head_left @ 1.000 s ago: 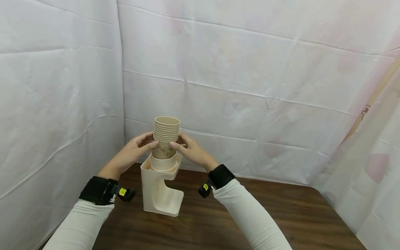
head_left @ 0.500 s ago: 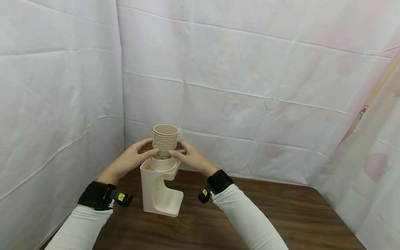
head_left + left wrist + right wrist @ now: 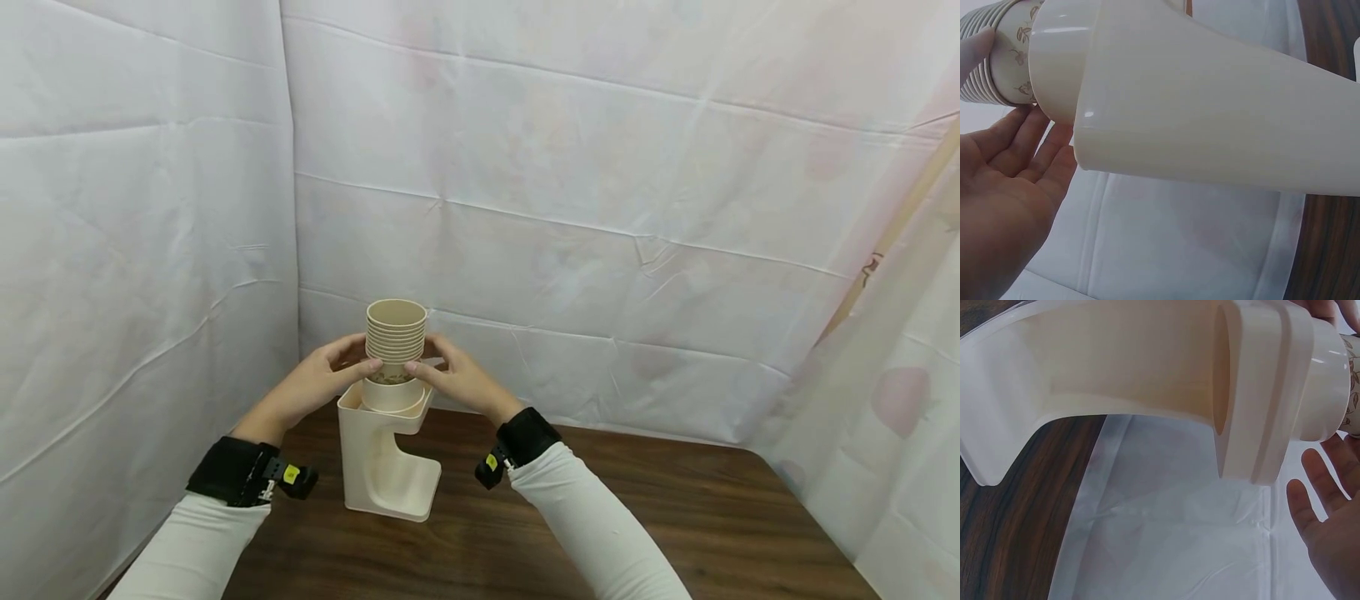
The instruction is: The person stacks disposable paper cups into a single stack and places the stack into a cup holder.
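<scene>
A stack of beige paper cups (image 3: 396, 337) with a brown leaf print stands upright, its lower end inside the round collar (image 3: 392, 397) of a cream cup dispenser (image 3: 363, 467). My left hand (image 3: 311, 379) holds the stack from the left, thumb on the near side and fingers behind. From the right, my right hand (image 3: 467, 379) grips it the same way. In the left wrist view the left thumb (image 3: 975, 53) lies over the cup rims. The right wrist view shows fingers (image 3: 1316, 478) close to the collar, while most of the cups are cut off there.
The dispenser stands on a dark wood-grain table (image 3: 570, 517), near its back left. White cloth hangs behind (image 3: 525, 208) and on the left side (image 3: 150, 250). A patterned curtain (image 3: 900, 400) hangs on the right.
Both hands have lowered with the cup stack, which has sunk deeper into the collar. Between the half-second-old view and now hardly anything moves.
</scene>
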Available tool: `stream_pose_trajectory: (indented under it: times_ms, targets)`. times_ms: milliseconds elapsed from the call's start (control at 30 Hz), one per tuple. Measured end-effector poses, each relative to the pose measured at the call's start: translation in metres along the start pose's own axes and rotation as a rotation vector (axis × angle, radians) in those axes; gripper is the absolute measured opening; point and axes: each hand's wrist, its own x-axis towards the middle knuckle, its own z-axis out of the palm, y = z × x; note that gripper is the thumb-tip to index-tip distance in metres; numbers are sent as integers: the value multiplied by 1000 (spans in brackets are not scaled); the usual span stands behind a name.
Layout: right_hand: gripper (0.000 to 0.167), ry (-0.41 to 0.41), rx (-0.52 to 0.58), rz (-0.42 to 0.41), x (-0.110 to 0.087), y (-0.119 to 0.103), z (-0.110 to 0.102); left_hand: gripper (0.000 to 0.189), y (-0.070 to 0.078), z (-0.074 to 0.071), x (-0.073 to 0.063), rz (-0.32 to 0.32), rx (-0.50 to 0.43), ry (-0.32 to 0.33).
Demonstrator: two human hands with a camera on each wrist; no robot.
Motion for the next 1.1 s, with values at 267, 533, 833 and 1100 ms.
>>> stream_pose_trajectory:
  times_ms: [267, 533, 833, 1100]
  targets:
    - [57, 9, -49, 15, 1, 0, -1, 69, -2, -1, 1, 6, 36, -1]
    - [53, 14, -132, 20, -1, 5, 2, 75, -7, 0, -2, -23, 124, 2]
    - [50, 5, -129, 12, -2, 6, 3, 71, -11, 4, -1, 21, 87, 24]
    - [53, -4, -73, 22, -1, 5, 5, 72, -9, 4, -2, 39, 86, 37]
